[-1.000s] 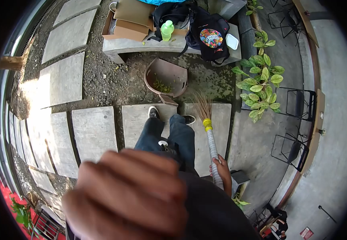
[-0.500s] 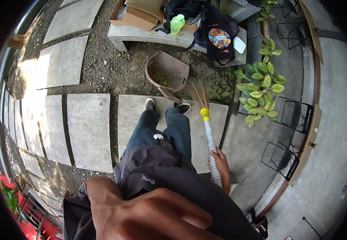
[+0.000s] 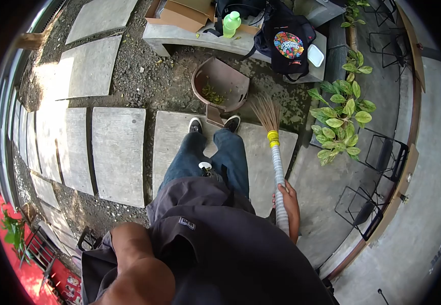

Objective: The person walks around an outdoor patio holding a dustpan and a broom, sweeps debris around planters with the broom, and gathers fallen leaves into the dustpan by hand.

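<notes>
My right hand (image 3: 291, 206) is wrapped around the grey taped handle of a stick broom (image 3: 278, 168). Yellow tape binds the base of the broom's thin brown bristles, which fan out over the far edge of the paving slab. Left of the bristles lies a brown dustpan (image 3: 236, 81) with leaves (image 3: 211, 94) inside; its short handle reaches between my shoes. At the bottom left, my bent left arm (image 3: 136, 272) shows near the camera, but the hand itself is out of frame.
Beyond the dustpan, a concrete bench (image 3: 185, 43) bears a cardboard box (image 3: 182, 19), a green bottle (image 3: 231, 24), a black backpack (image 3: 285, 46) and a white container (image 3: 315, 55). Leafy plants (image 3: 345, 117) and black chairs (image 3: 383, 155) line the right. Concrete slabs (image 3: 119, 152) lie left.
My left arm has swung down and left, away from my chest. The view has shifted slightly; my right hand keeps its hold on the broom, and the dustpan rests at my feet.
</notes>
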`<state>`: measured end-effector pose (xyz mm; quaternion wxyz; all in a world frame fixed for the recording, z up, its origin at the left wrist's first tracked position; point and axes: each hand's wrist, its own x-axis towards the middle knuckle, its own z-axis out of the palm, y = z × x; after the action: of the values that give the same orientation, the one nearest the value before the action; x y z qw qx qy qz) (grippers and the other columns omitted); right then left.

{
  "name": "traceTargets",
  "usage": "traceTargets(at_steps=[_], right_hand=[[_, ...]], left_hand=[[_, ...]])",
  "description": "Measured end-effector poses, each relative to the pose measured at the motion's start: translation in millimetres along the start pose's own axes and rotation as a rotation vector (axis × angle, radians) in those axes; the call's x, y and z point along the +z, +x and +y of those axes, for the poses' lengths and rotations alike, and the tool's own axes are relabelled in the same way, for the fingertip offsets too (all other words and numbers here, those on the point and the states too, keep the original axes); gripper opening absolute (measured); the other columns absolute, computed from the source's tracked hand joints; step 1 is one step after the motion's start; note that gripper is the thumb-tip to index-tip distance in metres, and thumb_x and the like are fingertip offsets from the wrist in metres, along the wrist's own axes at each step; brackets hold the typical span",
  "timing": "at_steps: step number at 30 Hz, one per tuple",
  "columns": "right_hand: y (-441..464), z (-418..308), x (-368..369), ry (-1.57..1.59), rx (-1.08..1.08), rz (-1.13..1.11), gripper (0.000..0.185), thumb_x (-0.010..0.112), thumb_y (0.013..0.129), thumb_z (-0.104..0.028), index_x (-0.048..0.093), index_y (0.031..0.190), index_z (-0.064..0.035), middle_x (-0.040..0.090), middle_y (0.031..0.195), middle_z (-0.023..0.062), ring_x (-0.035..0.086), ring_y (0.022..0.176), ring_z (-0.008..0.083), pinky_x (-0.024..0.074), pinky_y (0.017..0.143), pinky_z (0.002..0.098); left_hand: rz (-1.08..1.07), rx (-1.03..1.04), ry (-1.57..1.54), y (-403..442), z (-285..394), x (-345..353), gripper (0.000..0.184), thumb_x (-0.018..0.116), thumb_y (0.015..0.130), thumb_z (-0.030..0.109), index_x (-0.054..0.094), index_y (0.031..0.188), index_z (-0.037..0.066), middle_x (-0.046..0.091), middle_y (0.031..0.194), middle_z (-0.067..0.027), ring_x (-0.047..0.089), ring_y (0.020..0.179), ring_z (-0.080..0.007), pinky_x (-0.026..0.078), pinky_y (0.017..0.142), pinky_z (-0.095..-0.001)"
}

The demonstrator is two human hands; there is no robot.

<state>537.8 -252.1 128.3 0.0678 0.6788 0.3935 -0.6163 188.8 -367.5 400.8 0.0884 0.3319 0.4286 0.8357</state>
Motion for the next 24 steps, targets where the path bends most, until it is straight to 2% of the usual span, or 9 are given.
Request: traceTargets(at_steps=[3,5,6,8,10,11,12,20,24], right_hand=[[12.5,-14.2,-12.7,-0.004,0.027,0.012,0.046,0.057,0.094,-0.023,0.044,0.136,-0.0088,0.058,0.07,0.0082,0.057,0.05,0.0158,0.0494,0.042,0.0317],[27.5,-11.8,-24.9,0.066,0.016,0.006,0.045,0.057,0.094,-0.023,0.045,0.135,-0.0093,0.057,0.069,0.0079,0.057,0.05,0.016,0.0494,0.041,0.0316],[36.1,-11.7,-31.7,0.036,0.01,0.012,0.045,0.057,0.094,-0.023,0.044,0.135,-0.0091,0.057,0.069,0.0074,0.057,0.051,0.0153,0.0486,0.041,0.0307],[52.8,-15.2,-39.1,0.015,0.008,0.019,0.043,0.056,0.095,-0.022,0.044,0.134,-0.0094,0.056,0.069,0.0069,0.056,0.051,0.015,0.048,0.041,0.0307],[76.5,-14.8,-49.0,0.022,-0.005,0.0,0.042,0.057,0.094,-0.022,0.045,0.132,-0.008,0.056,0.068,0.0074,0.057,0.05,0.0157,0.0485,0.04,0.0315],[88.1,-12.8,-53.5,0.006,-0.012,-0.011,0.042,0.057,0.094,-0.022,0.046,0.131,-0.0066,0.056,0.067,0.008,0.057,0.049,0.0164,0.049,0.039,0.0324],[98.7,-10.6,-56.2,-0.002,-0.02,0.024,0.037,0.056,0.094,-0.021,0.047,0.127,-0.0063,0.056,0.067,0.0076,0.057,0.049,0.0164,0.0491,0.039,0.0326],[120.9,-37.5,-103.3,-0.006,0.145,-0.21,0.041,0.053,0.096,-0.024,0.043,0.134,-0.0117,0.056,0.072,0.006,0.055,0.051,0.0133,0.0485,0.043,0.0301],[116.8,-40.1,-106.8,0.008,0.191,-0.166,0.041,0.053,0.096,-0.022,0.043,0.135,-0.0118,0.057,0.07,0.0062,0.056,0.05,0.0143,0.048,0.042,0.0308]], left_hand=[[-0.269,0.252,-0.107,10.9,-16.0,9.9,0.028,0.046,0.082,0.003,0.038,0.06,0.019,0.037,0.058,0.0083,0.042,0.05,-0.0024,0.032,0.051,-0.0237],[-0.047,0.64,0.151,13.7,-18.2,28.8,0.026,0.047,0.089,0.013,0.039,0.065,0.017,0.037,0.059,0.0079,0.043,0.048,-0.0012,0.028,0.045,-0.0216],[-0.102,0.586,0.156,16.9,-25.5,34.9,0.026,0.049,0.096,0.024,0.043,0.072,0.019,0.041,0.062,0.0102,0.04,0.044,-0.0014,0.028,0.044,-0.0214],[0.21,-0.974,0.643,2.4,37.9,27.0,0.027,0.046,0.097,0.025,0.055,0.078,0.008,0.061,0.08,-0.008,0.059,0.065,-0.0143,0.048,0.057,-0.0364],[0.337,-0.218,0.383,-28.0,-91.5,-9.4,0.016,0.046,0.097,0.02,0.05,0.091,0.005,0.053,0.073,-0.0091,0.051,0.058,-0.0144,0.047,0.056,-0.0342],[-0.214,-0.331,0.31,2.9,-130.7,21.2,0.012,0.057,0.093,0.011,0.053,0.091,0.0,0.055,0.078,-0.007,0.053,0.058,-0.0121,0.042,0.051,-0.0226],[-0.347,-0.535,0.441,6.6,-158.9,13.6,0.015,0.052,0.097,0.013,0.052,0.099,-0.002,0.054,0.078,-0.0057,0.054,0.063,-0.01,0.044,0.056,-0.0232],[-0.629,-1.179,0.702,-56.1,-410.0,-109.3,0.028,0.048,0.099,0.026,0.057,0.113,0.003,0.066,0.089,-0.0073,0.064,0.079,-0.0124,0.051,0.066,-0.0251],[-0.751,-0.951,0.959,-75.7,-531.4,-170.2,0.029,0.054,0.093,0.022,0.06,0.112,0.002,0.069,0.097,-0.0147,0.068,0.091,-0.0289,0.052,0.08,-0.0362]])
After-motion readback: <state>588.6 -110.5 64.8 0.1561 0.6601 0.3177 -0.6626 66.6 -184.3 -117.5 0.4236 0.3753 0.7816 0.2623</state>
